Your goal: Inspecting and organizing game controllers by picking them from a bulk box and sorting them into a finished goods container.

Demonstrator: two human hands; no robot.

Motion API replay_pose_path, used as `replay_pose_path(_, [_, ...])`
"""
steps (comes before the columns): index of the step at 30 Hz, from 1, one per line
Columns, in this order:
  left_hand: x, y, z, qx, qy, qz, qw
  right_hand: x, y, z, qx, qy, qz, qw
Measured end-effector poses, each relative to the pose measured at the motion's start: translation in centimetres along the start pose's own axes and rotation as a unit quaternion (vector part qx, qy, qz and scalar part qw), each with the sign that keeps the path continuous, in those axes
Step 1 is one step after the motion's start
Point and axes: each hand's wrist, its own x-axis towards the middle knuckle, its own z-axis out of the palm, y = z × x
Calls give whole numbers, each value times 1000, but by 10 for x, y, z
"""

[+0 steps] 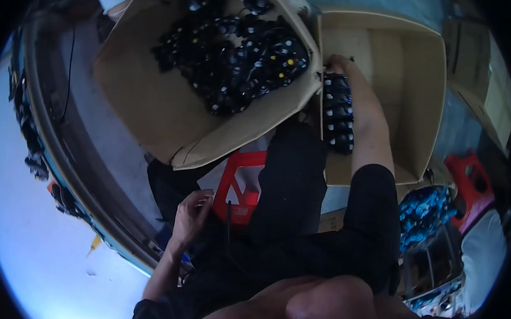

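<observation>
A row of black game controllers (339, 119) lines the left wall inside the right cardboard box (407, 81). My right hand (338, 64) reaches into that box, at the far end of the row and touching or just above it. Its fingers are mostly hidden, so I cannot make out a grip. To the left, a tilted cardboard box (138, 78) contains a heap of loose black game controllers (243, 60), some with coloured buttons. My left hand (192, 214) hovers beside my lap, empty, its fingers loosely bent and apart.
Between my legs is a red plastic stool (240, 184). Another red stool (471, 182) stands at the right, beside a pile of blue items (426, 217). A curved-looking bench edge (54, 143) runs along the left, with more dark items on it. Cardboard boxes (474, 67) stand far right.
</observation>
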Motion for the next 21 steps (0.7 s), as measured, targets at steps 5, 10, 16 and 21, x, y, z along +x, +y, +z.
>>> replay_pose_path(5, [14,11,-1,17,-1,41,999,-26,23,29,9,112,-17,994])
replay_pose_path(10, [-5,-5,10,-9,20,13,1000,-19,-20,24,-29,116,-19,993])
replay_pose_path(16, [-2,-5,-8,4,6,40,999,-3,5,49,34,228,-142,963])
replay_pose_path(21, [-31,5,-43,97,147,170,970,-16,17,43,163,333,-136,919])
